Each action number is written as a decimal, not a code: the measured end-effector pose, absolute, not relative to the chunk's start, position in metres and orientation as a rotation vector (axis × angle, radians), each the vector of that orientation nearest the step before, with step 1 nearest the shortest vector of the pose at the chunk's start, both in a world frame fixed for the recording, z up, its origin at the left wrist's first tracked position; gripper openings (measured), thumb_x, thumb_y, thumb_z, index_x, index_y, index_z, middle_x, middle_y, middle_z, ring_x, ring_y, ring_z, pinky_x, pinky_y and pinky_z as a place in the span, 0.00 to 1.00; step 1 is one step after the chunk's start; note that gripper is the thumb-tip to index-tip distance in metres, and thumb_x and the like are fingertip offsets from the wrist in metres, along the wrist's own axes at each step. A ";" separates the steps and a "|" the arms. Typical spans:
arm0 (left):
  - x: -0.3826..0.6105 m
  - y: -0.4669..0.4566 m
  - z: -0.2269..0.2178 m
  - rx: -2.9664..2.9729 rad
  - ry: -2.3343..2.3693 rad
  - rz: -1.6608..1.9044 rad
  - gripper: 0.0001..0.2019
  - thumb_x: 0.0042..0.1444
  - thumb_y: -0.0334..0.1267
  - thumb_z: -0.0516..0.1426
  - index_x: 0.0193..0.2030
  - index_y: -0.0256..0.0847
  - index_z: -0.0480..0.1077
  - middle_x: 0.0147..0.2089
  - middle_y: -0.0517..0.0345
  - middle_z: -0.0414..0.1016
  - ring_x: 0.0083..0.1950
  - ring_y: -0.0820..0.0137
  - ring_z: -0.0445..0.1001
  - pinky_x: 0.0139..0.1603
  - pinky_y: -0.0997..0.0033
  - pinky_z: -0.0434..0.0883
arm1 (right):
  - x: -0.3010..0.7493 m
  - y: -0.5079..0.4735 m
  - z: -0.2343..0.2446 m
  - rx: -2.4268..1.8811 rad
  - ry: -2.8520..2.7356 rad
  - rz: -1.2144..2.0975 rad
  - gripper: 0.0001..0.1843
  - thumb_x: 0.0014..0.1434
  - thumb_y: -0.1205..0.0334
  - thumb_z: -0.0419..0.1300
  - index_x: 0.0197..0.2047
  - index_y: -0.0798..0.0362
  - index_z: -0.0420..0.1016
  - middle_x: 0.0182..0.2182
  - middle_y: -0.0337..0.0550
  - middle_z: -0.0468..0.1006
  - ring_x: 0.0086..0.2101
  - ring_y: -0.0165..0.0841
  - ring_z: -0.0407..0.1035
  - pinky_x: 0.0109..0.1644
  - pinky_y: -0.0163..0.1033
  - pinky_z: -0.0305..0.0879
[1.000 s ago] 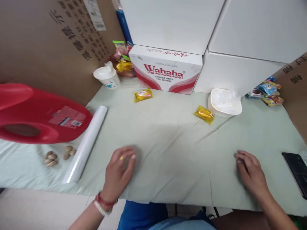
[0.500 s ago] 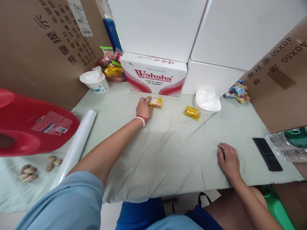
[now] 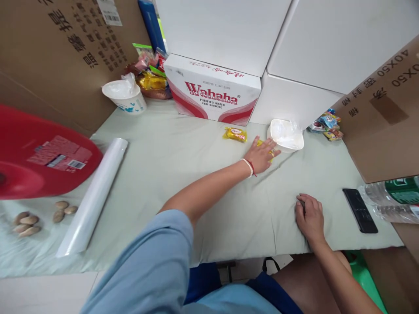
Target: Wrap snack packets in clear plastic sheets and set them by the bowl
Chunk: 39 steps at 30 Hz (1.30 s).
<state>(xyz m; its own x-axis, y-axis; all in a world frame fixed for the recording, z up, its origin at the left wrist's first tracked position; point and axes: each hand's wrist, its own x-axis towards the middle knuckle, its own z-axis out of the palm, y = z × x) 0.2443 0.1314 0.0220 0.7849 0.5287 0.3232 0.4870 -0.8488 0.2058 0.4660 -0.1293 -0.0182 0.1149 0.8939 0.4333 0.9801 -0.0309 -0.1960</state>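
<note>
My left hand [image 3: 262, 155] reaches across the cloth with its fingers spread. It lies over a small yellow snack packet [image 3: 259, 142], touching it and hiding most of it. Left of that hand, a second yellow snack packet [image 3: 235, 134] rests on the cloth by itself. Just beyond my left fingertips stands a white square bowl [image 3: 286, 137] with a clear plastic bag in it. My right hand [image 3: 310, 216] rests on the cloth near the front edge, fingers loosely bent and thumb apart, with nothing visible in it.
A Wahaha carton [image 3: 212, 93] stands at the back, a paper tub [image 3: 126, 102] and snack bags [image 3: 152, 80] to its left. Further left are a red jug [image 3: 65, 161], a plastic film roll [image 3: 94, 196] and several brown nuts [image 3: 28, 224]. On the right lie a phone [image 3: 360, 210] and bottles [image 3: 393, 192].
My left hand has let go of one yellow packet, now a little right of the carton's middle, and moved right onto the other packet. My right hand has stayed put. The view has shifted slightly.
</note>
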 end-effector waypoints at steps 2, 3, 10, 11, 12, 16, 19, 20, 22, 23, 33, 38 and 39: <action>0.257 0.130 0.009 2.909 0.812 0.488 0.19 0.71 0.35 0.53 0.64 0.44 0.75 0.77 0.47 0.66 0.83 0.53 0.53 0.82 0.27 0.41 | 0.466 -0.129 -0.018 -1.955 -1.813 -0.272 0.13 0.71 0.60 0.53 0.51 0.53 0.76 0.50 0.57 0.81 0.52 0.48 0.73 0.58 0.57 0.68; 0.257 0.134 0.004 2.915 0.848 0.484 0.19 0.72 0.34 0.49 0.62 0.42 0.77 0.76 0.46 0.68 0.83 0.53 0.52 0.82 0.27 0.40 | 0.466 -0.130 -0.018 -1.952 -1.813 -0.272 0.12 0.71 0.60 0.53 0.51 0.52 0.76 0.50 0.57 0.81 0.52 0.48 0.73 0.57 0.57 0.68; 0.199 0.205 0.010 2.615 1.205 0.471 0.28 0.66 0.37 0.58 0.73 0.45 0.67 0.84 0.46 0.49 0.85 0.48 0.45 0.80 0.26 0.44 | 0.466 -0.131 -0.016 -1.965 -1.802 -0.259 0.13 0.71 0.60 0.53 0.51 0.53 0.76 0.50 0.57 0.81 0.51 0.48 0.73 0.58 0.57 0.69; 0.187 0.212 0.015 2.589 1.219 0.514 0.33 0.63 0.39 0.62 0.75 0.46 0.64 0.85 0.46 0.47 0.85 0.47 0.44 0.80 0.27 0.46 | 0.466 -0.131 -0.016 -1.968 -1.800 -0.261 0.13 0.71 0.59 0.53 0.51 0.53 0.76 0.50 0.57 0.81 0.51 0.48 0.73 0.57 0.58 0.69; 0.172 0.219 0.020 2.577 1.228 0.600 0.35 0.61 0.41 0.64 0.75 0.47 0.64 0.84 0.48 0.49 0.84 0.48 0.46 0.81 0.30 0.49 | 0.466 -0.132 -0.016 -1.969 -1.799 -0.258 0.13 0.71 0.59 0.53 0.51 0.53 0.76 0.50 0.57 0.82 0.51 0.48 0.73 0.57 0.58 0.69; 0.080 0.236 0.031 2.382 1.572 1.079 0.14 0.67 0.46 0.56 0.51 0.43 0.77 0.62 0.48 0.77 0.69 0.56 0.69 0.73 0.41 0.66 | 0.467 -0.134 -0.016 -1.983 -1.787 -0.232 0.14 0.71 0.57 0.54 0.50 0.52 0.77 0.50 0.56 0.82 0.51 0.48 0.74 0.58 0.58 0.69; -0.009 0.251 0.036 2.135 1.951 1.224 0.19 0.72 0.50 0.47 0.44 0.41 0.75 0.58 0.37 0.74 0.69 0.45 0.67 0.65 0.24 0.63 | 0.467 -0.135 -0.016 -2.016 -1.763 -0.211 0.15 0.70 0.55 0.53 0.51 0.53 0.77 0.50 0.56 0.82 0.52 0.50 0.74 0.60 0.60 0.68; -0.038 0.257 0.038 1.966 2.100 1.354 0.18 0.70 0.54 0.50 0.43 0.45 0.74 0.58 0.39 0.73 0.69 0.44 0.67 0.64 0.24 0.63 | 0.468 -0.135 -0.017 -2.026 -1.756 -0.199 0.16 0.70 0.54 0.53 0.50 0.52 0.77 0.50 0.57 0.82 0.52 0.51 0.74 0.60 0.61 0.68; -0.085 0.270 0.042 1.770 2.275 1.454 0.20 0.62 0.61 0.57 0.45 0.48 0.74 0.62 0.42 0.72 0.70 0.41 0.66 0.63 0.23 0.62 | 0.468 -0.135 -0.017 -2.033 -1.747 -0.182 0.15 0.69 0.54 0.54 0.49 0.51 0.78 0.50 0.57 0.82 0.52 0.52 0.75 0.59 0.62 0.69; -0.102 0.276 0.044 1.737 2.343 1.395 0.23 0.60 0.64 0.57 0.48 0.48 0.74 0.63 0.44 0.72 0.71 0.41 0.66 0.64 0.25 0.63 | 0.468 -0.135 -0.017 -2.029 -1.739 -0.177 0.14 0.68 0.53 0.54 0.48 0.49 0.78 0.49 0.56 0.83 0.51 0.53 0.75 0.58 0.62 0.69; -0.101 0.282 0.066 1.799 2.410 0.853 0.25 0.61 0.54 0.54 0.51 0.32 0.76 0.56 0.50 0.78 0.57 0.58 0.75 0.64 0.49 0.70 | 0.463 -0.134 -0.013 -2.027 -1.651 -0.120 0.09 0.67 0.55 0.56 0.46 0.39 0.77 0.49 0.54 0.83 0.50 0.57 0.76 0.55 0.65 0.71; -0.036 0.172 0.080 2.120 2.000 0.967 0.13 0.59 0.45 0.56 0.43 0.40 0.75 0.46 0.56 0.77 0.42 0.66 0.76 0.52 0.58 0.76 | 0.463 -0.132 -0.018 -2.015 -1.616 -0.091 0.14 0.69 0.51 0.54 0.46 0.47 0.78 0.49 0.56 0.83 0.52 0.53 0.75 0.59 0.64 0.70; -0.020 0.141 0.081 2.172 1.896 0.960 0.10 0.60 0.46 0.57 0.40 0.43 0.74 0.43 0.58 0.77 0.41 0.66 0.76 0.49 0.60 0.76 | 0.461 -0.131 -0.016 -2.014 -1.576 -0.080 0.15 0.69 0.50 0.54 0.46 0.49 0.78 0.49 0.55 0.83 0.51 0.52 0.75 0.59 0.64 0.71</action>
